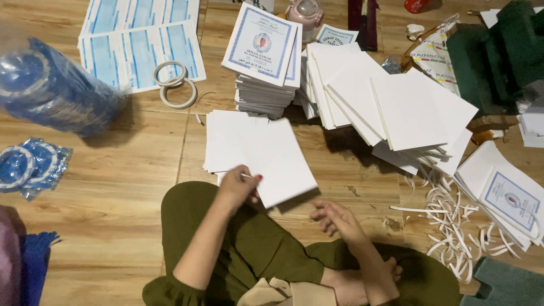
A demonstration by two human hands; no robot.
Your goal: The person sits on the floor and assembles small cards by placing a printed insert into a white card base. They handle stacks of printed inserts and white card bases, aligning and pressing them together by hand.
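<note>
Above the knee, left hand (pixel 238 187) in closed grip on white sheet (pixel 277 164); right hand (pixel 334 218) palm-down, fingers loose, empty.

The left hand (pixel 241 184) pinches the near edge of a white square paper cover (pixel 277 161). That cover lies on top of a low pile of white paper sheets (pixel 224 139) on the brown wooden floor (pixel 113 187). The right hand (pixel 334 218) hangs just right of the cover, open and touching nothing. Behind the low pile stands a tall stack of printed booklets (pixel 263 62). Right of that stack lies a fanned heap of white square covers (pixel 391 102). Curly white paper strips (pixel 453 226) lie far right of the right hand. Two white tape rings (pixel 177 85) lie left of the tall stack, partly on flat blue printed sheets (pixel 136 45).
</note>
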